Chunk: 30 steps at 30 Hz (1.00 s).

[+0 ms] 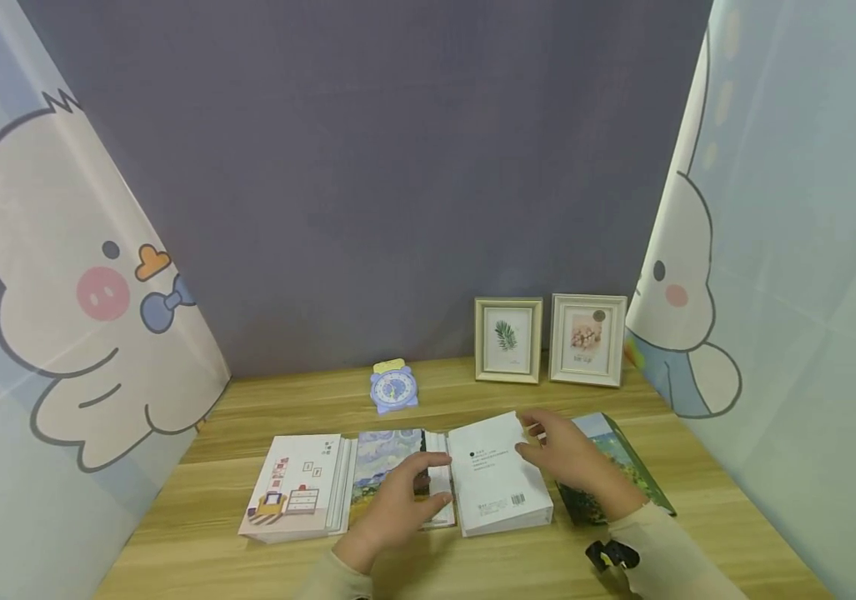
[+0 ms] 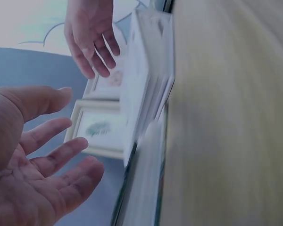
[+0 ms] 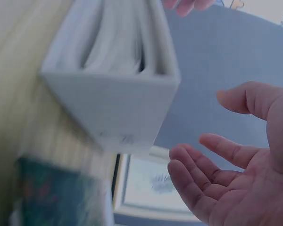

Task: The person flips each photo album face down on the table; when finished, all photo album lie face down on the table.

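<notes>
A thick white album (image 1: 498,479) lies flat with its printed back face up. In the right wrist view its broad white spine (image 3: 115,110) and the page edges show. My right hand (image 1: 563,450) hovers by its upper right edge, fingers loosely bent and apart, nothing between them. My left hand (image 1: 401,500) hangs over the gap left of the album, thumb and fingers spread and holding nothing. Partly under that hand in the head view is an album with a painted landscape cover (image 1: 386,458). The left wrist view shows the left palm (image 2: 33,188) facing up.
A white album with a furniture drawing (image 1: 292,492) lies far left. A green painted-cover album (image 1: 618,462) lies right, under the right forearm. Behind stand a blue toy clock (image 1: 393,390) and two picture frames (image 1: 508,340), (image 1: 588,340) on the wooden table (image 1: 195,500), before a grey curtain.
</notes>
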{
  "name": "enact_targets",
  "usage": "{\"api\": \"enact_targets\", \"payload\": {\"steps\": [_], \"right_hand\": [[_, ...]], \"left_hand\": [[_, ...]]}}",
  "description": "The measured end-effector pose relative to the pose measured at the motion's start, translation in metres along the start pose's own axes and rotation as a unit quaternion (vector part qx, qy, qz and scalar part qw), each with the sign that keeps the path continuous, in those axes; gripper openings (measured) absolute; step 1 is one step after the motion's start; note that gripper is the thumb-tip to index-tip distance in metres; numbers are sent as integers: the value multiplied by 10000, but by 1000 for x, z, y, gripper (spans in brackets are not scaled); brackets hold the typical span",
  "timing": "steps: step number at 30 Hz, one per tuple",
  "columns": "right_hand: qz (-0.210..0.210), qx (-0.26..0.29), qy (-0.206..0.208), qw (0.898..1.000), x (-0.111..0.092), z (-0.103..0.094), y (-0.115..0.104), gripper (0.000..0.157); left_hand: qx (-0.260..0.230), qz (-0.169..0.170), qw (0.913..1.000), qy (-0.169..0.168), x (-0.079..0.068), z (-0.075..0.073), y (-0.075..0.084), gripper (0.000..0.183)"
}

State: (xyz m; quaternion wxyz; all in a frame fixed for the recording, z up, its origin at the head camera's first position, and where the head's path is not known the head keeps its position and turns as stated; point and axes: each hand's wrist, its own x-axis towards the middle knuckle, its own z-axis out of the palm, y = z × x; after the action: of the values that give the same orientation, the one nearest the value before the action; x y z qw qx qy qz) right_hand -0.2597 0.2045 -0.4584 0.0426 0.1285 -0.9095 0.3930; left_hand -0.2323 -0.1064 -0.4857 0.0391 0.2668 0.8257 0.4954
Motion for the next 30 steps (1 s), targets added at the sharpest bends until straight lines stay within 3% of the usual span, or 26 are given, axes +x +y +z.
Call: {"api": "enact_targets", "payload": {"steps": [7,12,16,23,30], "right_hand": [[-479,-333,-75,9983,7,10,-28,43],[-736,-330,-249,9964,12,22,-39,40],[-716,-224,-407,9964,17,32,-45,39],[-819,-4,-833,9932,29,56,-62,39],[-893,42,-1171,9891,36,78,-76,41]], "left_hand": [[140,-216,9995,182,-15,-35,-11,50],[192,-486,9973,515,-27,-53,-21,53],[102,-583,9943,885,-35,-62,-29,51],[-30,-462,9868,1550,-46,-76,-50,47],[-91,-639,9788,1945,-51,-86,-65,45]]}}
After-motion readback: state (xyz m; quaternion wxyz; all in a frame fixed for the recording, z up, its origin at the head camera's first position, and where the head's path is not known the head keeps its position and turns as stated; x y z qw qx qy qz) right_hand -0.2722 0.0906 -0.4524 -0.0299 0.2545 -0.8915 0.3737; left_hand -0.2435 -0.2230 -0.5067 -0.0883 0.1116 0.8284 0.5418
